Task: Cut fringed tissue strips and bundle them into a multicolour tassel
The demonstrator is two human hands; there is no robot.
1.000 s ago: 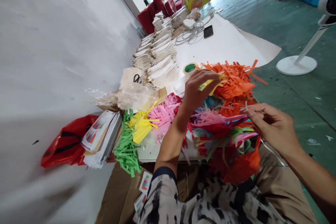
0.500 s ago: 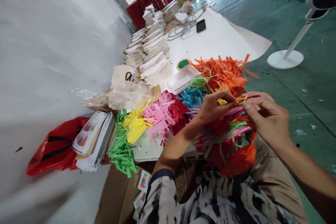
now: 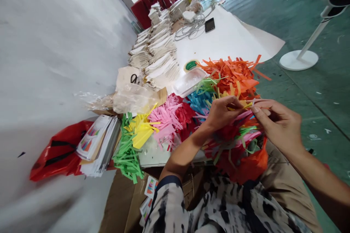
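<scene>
Apparently strip-separating: left hand [image 3: 224,113] pinching a narrow yellow paper strip [image 3: 238,105], right hand [image 3: 279,127] nearly closed at its tip, hold unclear, gentle pull needed.

The cut paper strips lay in vivid colours: orange fringe [image 3: 232,74], sky-blue fringe [image 3: 199,103], pink fringe [image 3: 164,122], red fringe [image 3: 186,114], yellow fringe [image 3: 140,133] and green fringe [image 3: 127,156]. The sleeve [image 3: 218,207] showed black blotches on white, the plastic bag [image 3: 58,153] was red with black bands, and the floor [image 3: 308,91] was dull green
</scene>
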